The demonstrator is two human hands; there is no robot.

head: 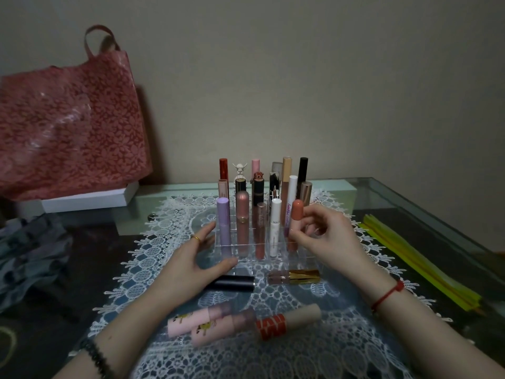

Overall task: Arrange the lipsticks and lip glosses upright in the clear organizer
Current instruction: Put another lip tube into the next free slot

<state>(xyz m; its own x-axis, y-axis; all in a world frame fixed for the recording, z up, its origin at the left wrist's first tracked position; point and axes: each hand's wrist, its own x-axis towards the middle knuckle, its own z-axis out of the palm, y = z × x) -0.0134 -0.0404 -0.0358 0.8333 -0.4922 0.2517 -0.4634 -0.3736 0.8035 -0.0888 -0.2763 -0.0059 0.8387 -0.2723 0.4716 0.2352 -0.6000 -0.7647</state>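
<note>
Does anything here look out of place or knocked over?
Five tubes lie flat on the lace mat before the clear organizer: a black lipstick, a gold-capped gloss, two pink tubes, a red-patterned tube.

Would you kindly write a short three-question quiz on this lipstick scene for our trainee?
1. True or false: the black lipstick stands upright in the clear organizer.
2. How many tubes lie flat on the lace mat in front of the organizer?
3. The coral-capped tube pinched by the right hand is: A) flat on the mat B) upright in the organizer C) held high above it.
Key: 1 false, it lies on the mat; 2 five; 3 B.
</note>
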